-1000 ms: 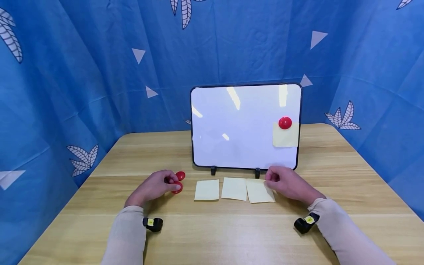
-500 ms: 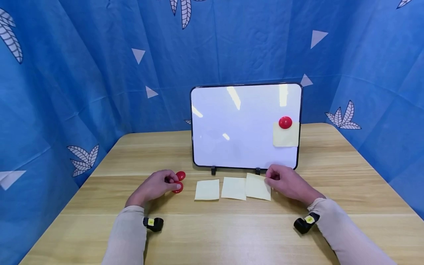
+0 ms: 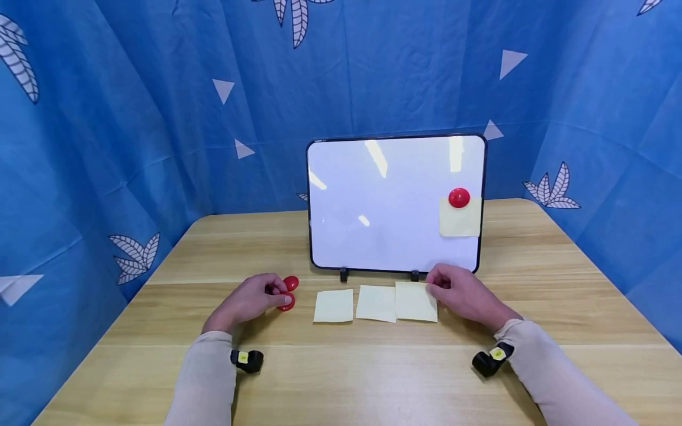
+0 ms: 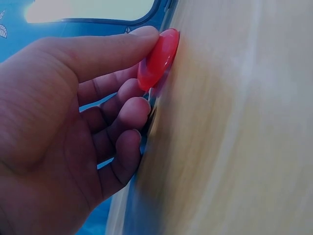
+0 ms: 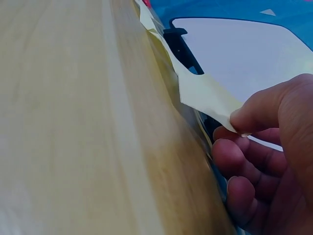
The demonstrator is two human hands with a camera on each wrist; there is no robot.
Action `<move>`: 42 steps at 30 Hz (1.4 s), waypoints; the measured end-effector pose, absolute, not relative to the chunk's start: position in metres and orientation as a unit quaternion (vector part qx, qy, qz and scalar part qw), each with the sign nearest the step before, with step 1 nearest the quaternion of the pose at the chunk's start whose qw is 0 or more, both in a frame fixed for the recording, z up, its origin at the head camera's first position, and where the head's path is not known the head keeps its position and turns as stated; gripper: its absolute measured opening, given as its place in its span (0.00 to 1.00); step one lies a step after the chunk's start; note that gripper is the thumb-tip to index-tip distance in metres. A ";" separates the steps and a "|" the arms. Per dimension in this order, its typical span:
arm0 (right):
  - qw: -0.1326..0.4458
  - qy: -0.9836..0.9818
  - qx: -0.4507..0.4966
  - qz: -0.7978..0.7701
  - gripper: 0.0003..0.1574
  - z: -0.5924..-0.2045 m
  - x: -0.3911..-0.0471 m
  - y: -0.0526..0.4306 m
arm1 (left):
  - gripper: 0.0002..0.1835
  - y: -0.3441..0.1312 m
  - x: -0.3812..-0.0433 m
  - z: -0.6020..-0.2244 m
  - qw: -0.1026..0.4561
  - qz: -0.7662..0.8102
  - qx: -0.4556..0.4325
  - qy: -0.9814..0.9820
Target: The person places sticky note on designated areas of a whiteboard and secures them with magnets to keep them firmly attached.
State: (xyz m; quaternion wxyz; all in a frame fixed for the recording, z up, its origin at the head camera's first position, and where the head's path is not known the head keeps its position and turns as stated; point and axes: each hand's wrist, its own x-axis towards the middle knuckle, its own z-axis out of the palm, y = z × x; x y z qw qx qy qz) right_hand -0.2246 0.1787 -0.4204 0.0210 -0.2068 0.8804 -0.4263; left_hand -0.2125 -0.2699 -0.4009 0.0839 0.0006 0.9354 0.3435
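Note:
My left hand (image 3: pixel 250 302) pinches a round red magnet (image 4: pixel 159 58) between thumb and fingers, low at the table's left part. Just behind it lies a second red magnet (image 3: pixel 290 283). On the right, my right hand (image 3: pixel 460 293) pinches the right edge of a pale yellow sticky note (image 3: pixel 415 302); in the right wrist view this note (image 5: pixel 205 95) bends up off the wood at the thumb. Two more sticky notes, a middle one (image 3: pixel 376 303) and a left one (image 3: pixel 333 306), lie in a row beside it.
Behind the notes stands a whiteboard (image 3: pixel 383 201) on small black feet (image 3: pixel 343 274). A red magnet (image 3: pixel 459 197) sits over the top of a sticky note (image 3: pixel 460 222) at the board's right side. A blue curtain (image 3: pixel 160 118) surrounds the wooden table (image 3: pixel 351 378).
The right-hand sticky note has been shifted slightly back toward the board and turned straighter, its edge in my right hand. My left hand has stayed in place with its magnet.

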 end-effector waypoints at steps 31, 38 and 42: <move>-0.034 0.865 -0.179 -0.467 0.03 -0.416 -0.228 0.180 | 0.14 -0.270 -0.215 -0.404 0.079 0.357 -0.006 0.931; -0.028 0.860 -0.173 -0.479 0.06 -0.407 -0.234 0.185 | 0.14 -0.269 -0.213 -0.404 0.082 0.364 -0.004 0.928; -0.021 0.866 -0.178 -0.467 0.06 -0.393 -0.240 0.183 | 0.14 -0.271 -0.211 -0.404 0.080 0.362 -0.008 0.929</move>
